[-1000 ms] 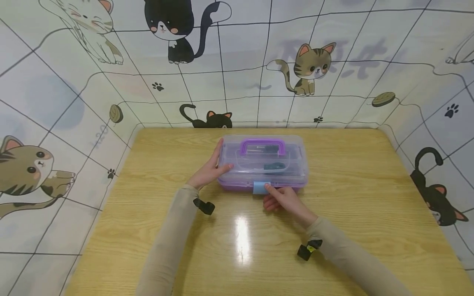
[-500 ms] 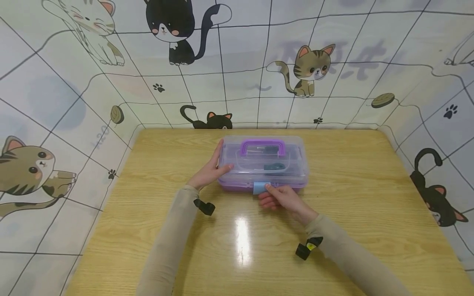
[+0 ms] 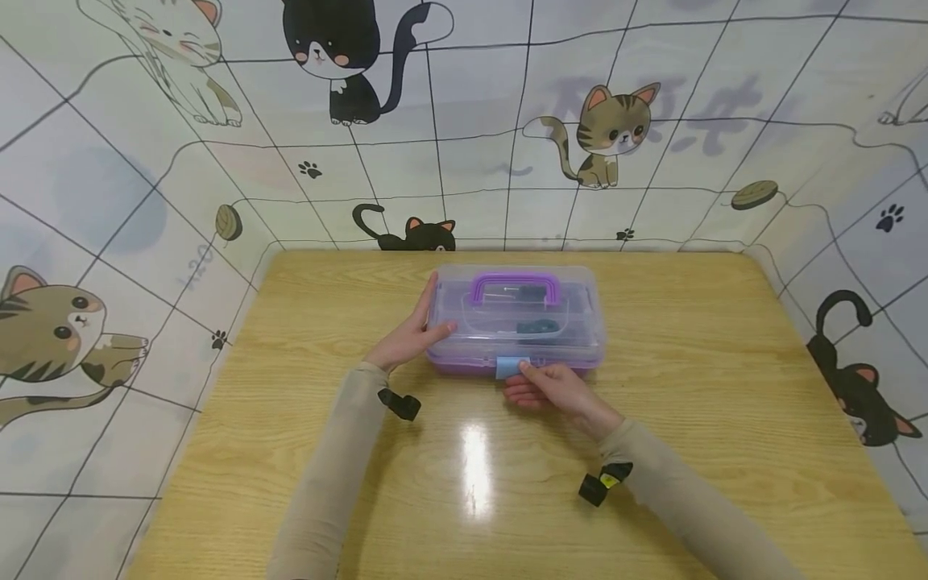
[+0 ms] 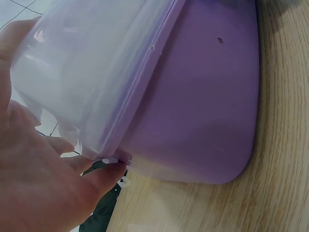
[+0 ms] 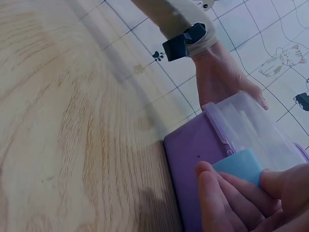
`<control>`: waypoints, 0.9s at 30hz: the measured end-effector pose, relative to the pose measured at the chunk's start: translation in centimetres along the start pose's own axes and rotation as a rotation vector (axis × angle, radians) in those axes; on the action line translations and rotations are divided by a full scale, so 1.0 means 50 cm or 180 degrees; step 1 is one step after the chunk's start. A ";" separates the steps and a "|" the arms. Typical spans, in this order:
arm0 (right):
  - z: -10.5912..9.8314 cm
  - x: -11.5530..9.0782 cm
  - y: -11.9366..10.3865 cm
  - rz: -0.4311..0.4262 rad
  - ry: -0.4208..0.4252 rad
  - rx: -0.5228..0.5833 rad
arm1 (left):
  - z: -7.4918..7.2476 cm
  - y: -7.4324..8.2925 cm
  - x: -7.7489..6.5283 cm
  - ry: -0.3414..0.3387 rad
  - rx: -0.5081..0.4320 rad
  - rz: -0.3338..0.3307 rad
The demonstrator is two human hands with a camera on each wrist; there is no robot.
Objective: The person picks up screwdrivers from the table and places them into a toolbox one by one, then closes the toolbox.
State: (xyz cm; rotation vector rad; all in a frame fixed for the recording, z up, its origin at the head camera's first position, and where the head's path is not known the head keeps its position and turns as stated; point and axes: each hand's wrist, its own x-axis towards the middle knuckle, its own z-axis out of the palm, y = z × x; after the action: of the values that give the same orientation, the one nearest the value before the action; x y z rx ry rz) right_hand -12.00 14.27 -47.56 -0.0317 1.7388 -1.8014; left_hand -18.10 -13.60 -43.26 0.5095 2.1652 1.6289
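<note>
A storage box (image 3: pixel 464 368) with a purple base, clear lid and purple handle (image 3: pixel 515 278) sits on the table, its lid down. My left hand (image 3: pixel 402 342) grips the box's left end, thumb on top of the lid and fingers along the side. In the left wrist view, fingertips (image 4: pixel 104 176) hook under the lid's rim. At the front, my right hand (image 3: pixel 561 391) pinches the light blue latch (image 3: pixel 510 368), with the thumb on its face. The right wrist view shows the curled fingers beside the blue latch (image 5: pixel 241 166). Dark-handled tools (image 3: pixel 538 326) show faintly through the lid.
The wooden table (image 3: pixel 689 387) runs up to a back wall (image 3: pixel 478 177) printed with cartoon cats and grid lines. Similar side walls (image 3: pixel 94 354) flank it. A glare streak lies on the tabletop in front of the box.
The right hand's lower fingers have shifted slightly left under the latch, while its thumb stays there. Left hand and box have not visibly moved.
</note>
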 end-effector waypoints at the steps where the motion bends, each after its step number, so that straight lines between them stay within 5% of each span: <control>1: 0.000 0.000 -0.001 -0.0002 -0.0009 -0.0039 | -0.001 -0.007 0.002 0.0002 0.0012 0.0020; 7: 0.005 0.003 0.002 -0.0095 -0.0007 -0.0152 | -0.007 -0.052 0.014 0.0053 0.0051 0.0050; 27: 0.000 0.008 0.010 -0.0248 -0.0048 -0.0128 | -0.012 -0.057 0.020 0.0097 0.0147 0.0026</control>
State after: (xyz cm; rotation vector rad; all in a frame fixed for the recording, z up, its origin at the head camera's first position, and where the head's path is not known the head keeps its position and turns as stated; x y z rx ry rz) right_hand -12.13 14.14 -48.15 -0.1308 1.7855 -1.8166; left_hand -19.41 -14.35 -45.93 0.5110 2.2303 1.6043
